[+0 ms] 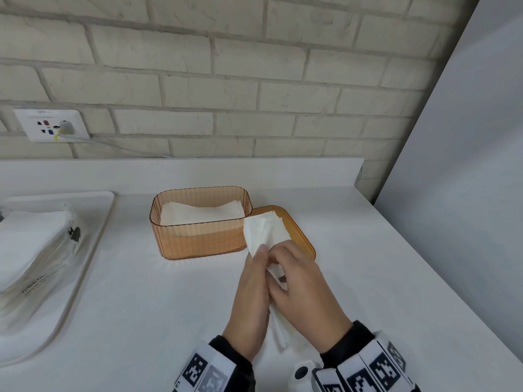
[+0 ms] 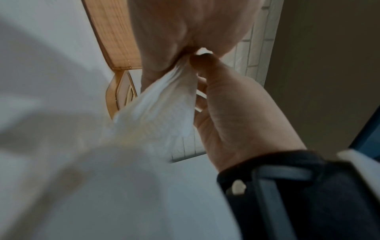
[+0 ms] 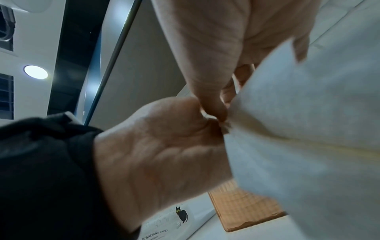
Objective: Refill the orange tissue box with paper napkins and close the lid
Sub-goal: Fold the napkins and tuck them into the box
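Observation:
The orange tissue box (image 1: 198, 239) stands open mid-counter with a flat stack of white napkins (image 1: 201, 212) inside. Its orange lid (image 1: 300, 236) lies flat against the box's right side. Both hands hold one white napkin (image 1: 263, 230) just in front of the lid. My left hand (image 1: 261, 253) pinches its upper part, and my right hand (image 1: 278, 254) grips it right beside. The left wrist view shows the napkin (image 2: 164, 105) pinched between my left hand (image 2: 180, 61) and the right thumb (image 2: 202, 61). In the right wrist view the napkin (image 3: 298, 129) hangs from both pinches.
A white tray (image 1: 96, 222) at the left holds an opened napkin pack (image 1: 34, 250) with a black cat print. A brick wall with a socket (image 1: 51, 125) runs behind. The counter's edge slants down the right side next to a grey panel (image 1: 467, 165).

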Tool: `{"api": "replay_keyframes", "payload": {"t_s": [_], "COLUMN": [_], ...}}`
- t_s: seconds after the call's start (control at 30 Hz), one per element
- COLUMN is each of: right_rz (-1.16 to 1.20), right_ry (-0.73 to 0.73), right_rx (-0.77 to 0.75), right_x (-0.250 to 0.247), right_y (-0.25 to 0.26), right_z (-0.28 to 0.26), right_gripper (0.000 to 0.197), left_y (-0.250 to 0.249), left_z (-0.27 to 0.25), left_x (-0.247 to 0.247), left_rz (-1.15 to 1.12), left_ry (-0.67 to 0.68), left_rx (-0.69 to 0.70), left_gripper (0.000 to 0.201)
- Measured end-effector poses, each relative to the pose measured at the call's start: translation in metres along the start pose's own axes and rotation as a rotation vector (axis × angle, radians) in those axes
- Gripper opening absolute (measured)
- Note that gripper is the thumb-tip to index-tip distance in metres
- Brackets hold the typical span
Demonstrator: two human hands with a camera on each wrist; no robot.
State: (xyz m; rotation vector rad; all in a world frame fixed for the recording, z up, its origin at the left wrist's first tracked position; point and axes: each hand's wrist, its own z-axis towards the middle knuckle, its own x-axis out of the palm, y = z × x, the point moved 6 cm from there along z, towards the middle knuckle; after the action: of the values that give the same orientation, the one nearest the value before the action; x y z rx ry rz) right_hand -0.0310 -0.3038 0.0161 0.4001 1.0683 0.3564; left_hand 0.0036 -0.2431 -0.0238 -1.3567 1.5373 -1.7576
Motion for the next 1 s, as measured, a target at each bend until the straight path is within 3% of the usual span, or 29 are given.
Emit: {"api": "replay_keyframes", "payload": {"t_s": [0.07, 0.2, 0.27, 0.33, 0.37, 0.47, 0.53, 0.67, 0.73, 0.83, 0.9, 1.0], "right_rz": [0.095, 0.17, 0.394, 0.663, 0.689, 0.672, 0.759, 0.963, 1.1, 1.267, 1.269, 1.091], "right_ry": [0.052, -0.156, 0.005, 0.203, 0.244, 0.22, 0.201, 0.342, 0.253, 0.034, -0.029, -0.03], "right_rx": [-0.004, 0.186, 0.407, 0.469, 0.464, 0.491, 0.586, 0.659, 0.711, 0.762, 0.745, 0.706], "right_x": [0.0, -0.026, -0.027, -0.017, -0.014, -0.011, -0.01, 0.004, 0.006, -0.005, -0.015, -0.018], "right_y": [-0.001, -0.037, -0.057, -0.059, -0.058, -0.06, -0.07, -0.071, -0.08, -0.099, -0.106, -0.107], "right_z": [-0.001, -0.004, -0.003, -0.004, -0.004, -0.005, -0.01, -0.028, -0.032, -0.031, -0.029, -0.024], "right_gripper": [0.034, 0.044, 0.058, 0.05, 0.043, 0.034, 0.031, 0.048, 0.056, 0.071, 0.053, 0.033], "left_y": [-0.004, -0.016, -0.024, -0.027, -0.027, -0.028, -0.024, -0.015, -0.018, -0.031, -0.035, -0.026], "left_z": [0.003, 0.012, 0.016, 0.016, 0.016, 0.019, 0.024, 0.025, 0.028, 0.042, 0.045, 0.038], "left_x": [-0.006, -0.023, -0.022, -0.015, -0.011, -0.012, -0.021, -0.025, -0.028, -0.054, -0.064, -0.059], "left_rz": [0.018, -0.043, 0.03, 0.102, 0.13, 0.136, -0.017, -0.248, -0.255, -0.144, 0.059, 0.339], "left_ry": [-0.007, -0.013, 0.035, 0.106, 0.132, 0.101, 0.047, 0.035, 0.055, 0.005, 0.074, 0.243], "left_rx": [0.037, 0.022, 0.075, 0.101, 0.096, 0.083, 0.038, -0.017, 0.017, 0.087, 0.096, 0.007], "left_gripper": [0.033, 0.028, 0.029, 0.034, 0.035, 0.031, 0.03, 0.039, 0.039, 0.019, 0.019, 0.035]}}
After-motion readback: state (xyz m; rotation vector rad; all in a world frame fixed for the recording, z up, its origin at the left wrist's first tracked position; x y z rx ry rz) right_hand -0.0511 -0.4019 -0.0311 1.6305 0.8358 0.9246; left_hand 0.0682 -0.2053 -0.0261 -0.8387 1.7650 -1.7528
